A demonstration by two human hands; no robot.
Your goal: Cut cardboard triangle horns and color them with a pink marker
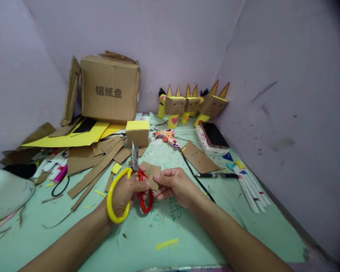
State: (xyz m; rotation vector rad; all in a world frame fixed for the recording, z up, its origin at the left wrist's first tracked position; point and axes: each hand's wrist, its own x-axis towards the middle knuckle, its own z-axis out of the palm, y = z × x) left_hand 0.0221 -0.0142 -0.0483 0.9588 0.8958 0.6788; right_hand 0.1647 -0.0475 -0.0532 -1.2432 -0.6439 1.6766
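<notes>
2 hands: L (pixel 127 192) 1 scissors (pixel 134 177) | R (pixel 175 186) 1 cardboard pc (pixel 153 174)

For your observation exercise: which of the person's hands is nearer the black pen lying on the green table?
Right. The right hand sits just left of the black pen; the left hand, holding yellow-and-red scissors, is farther left.

A pale green worktop (pixel 158 234) is seen, marked with scribbles and strewn with cardboard strips (pixel 93 172) and a yellow paper scrap (pixel 166 243). At the back left a large cardboard box (pixel 110 88) is set above yellow sheets (pixel 73 138). Four small cardboard figures (pixel 191 105) are lined along the far edge. Markers (pixel 249 185) are laid at the right, near a phone (pixel 214 135) and a black pen (pixel 215 175).
</notes>
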